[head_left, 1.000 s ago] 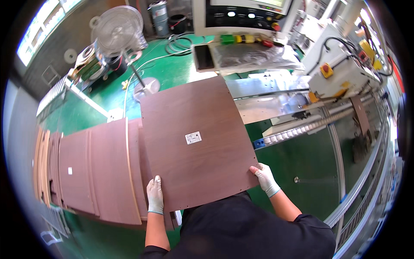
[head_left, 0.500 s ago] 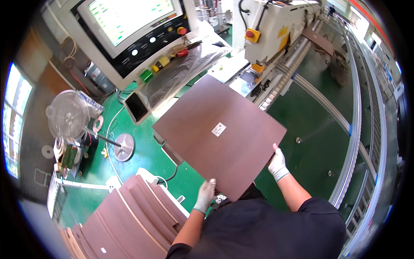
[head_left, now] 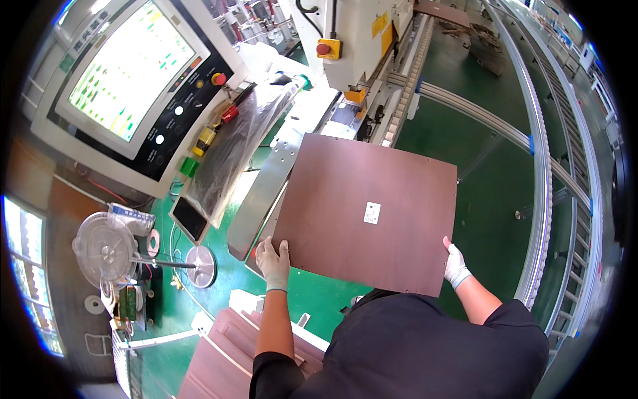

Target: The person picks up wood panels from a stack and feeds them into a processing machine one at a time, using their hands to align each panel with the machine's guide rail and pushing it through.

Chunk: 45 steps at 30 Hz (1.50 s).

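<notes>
Head view: a brown square panel (head_left: 369, 211) is gripped at its near corners by the gloved left hand (head_left: 273, 261) and right hand (head_left: 456, 264).
It is held flat above the green floor (head_left: 492, 199), before a metal feed table (head_left: 266, 193) and control screen (head_left: 126, 70).

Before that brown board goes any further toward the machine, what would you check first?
1. Left hand grips the board's near left corner: ok.
2. Right hand holds the near right corner: ok.
3. Both hands gloved: ok.
4. Board clear of the control panel: ok.
5. Board's far edge square with the machine's feed rail: cannot tell.
6. Metal table under the board free of scraps: cannot tell.
</notes>
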### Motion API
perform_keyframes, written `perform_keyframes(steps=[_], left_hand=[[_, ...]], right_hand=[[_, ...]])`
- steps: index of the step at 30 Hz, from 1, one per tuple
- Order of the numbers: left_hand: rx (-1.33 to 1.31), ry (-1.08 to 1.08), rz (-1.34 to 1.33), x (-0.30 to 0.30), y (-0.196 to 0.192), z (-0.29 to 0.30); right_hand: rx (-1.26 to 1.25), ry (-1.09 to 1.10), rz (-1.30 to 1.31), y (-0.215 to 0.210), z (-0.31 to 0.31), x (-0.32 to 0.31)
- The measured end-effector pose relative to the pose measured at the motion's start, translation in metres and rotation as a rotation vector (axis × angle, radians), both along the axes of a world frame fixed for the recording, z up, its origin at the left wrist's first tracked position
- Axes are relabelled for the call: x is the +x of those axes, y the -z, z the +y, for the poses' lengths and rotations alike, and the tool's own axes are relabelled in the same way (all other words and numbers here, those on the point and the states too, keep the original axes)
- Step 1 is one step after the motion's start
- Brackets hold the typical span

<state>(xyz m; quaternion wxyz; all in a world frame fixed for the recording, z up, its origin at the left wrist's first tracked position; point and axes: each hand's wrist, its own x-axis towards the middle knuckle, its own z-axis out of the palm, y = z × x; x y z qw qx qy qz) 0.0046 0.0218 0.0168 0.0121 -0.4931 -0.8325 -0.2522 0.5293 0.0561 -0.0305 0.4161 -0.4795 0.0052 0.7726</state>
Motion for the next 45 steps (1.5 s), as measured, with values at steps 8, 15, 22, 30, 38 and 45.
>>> perform_keyframes(steps=[8,15,22,30,38,45], left_hand=[[0.088,-0.035,0.077,0.006,0.004,0.073],[-0.024,0.101,0.162,-0.014,0.016,0.102],[-0.195,0.207,0.21,-0.01,0.0,0.115],[-0.247,0.231,0.193,0.009,-0.009,0.162],[-0.229,0.21,0.203,0.033,0.001,0.226],[-0.219,0.183,0.202,0.065,-0.009,0.298]], right_hand=[[-0.102,0.046,0.137,-0.026,-0.03,-0.02],[-0.115,0.096,0.037,-0.037,-0.012,-0.034],[-0.175,0.075,0.029,-0.056,0.026,-0.041],[-0.23,0.145,-0.185,-0.079,0.073,-0.041],[-0.198,0.158,-0.231,-0.045,0.129,-0.003],[-0.102,0.14,-0.287,-0.049,0.205,0.021]])
